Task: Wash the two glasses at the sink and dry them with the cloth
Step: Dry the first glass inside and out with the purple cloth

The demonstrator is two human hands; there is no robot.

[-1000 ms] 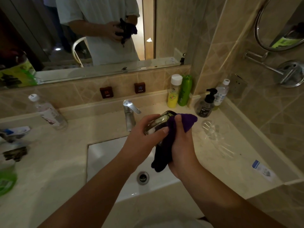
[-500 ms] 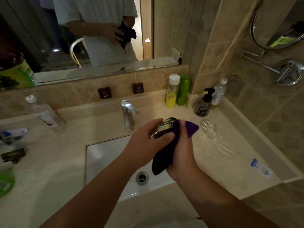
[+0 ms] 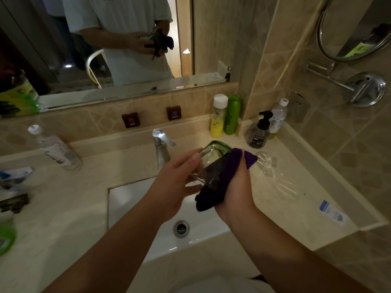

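Two hands, glass (image 3: 213,159) between, cloth (image 3: 220,182) right

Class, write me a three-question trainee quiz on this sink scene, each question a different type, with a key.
1. True or false: the left hand grips the green glass.
2. Which hand holds the purple cloth against the glass? A) left B) right C) neither
3. Fill in: the clear glass sits on the counter, to the ____ of the sink.

Key: 1 true; 2 B, the right hand; 3 right.
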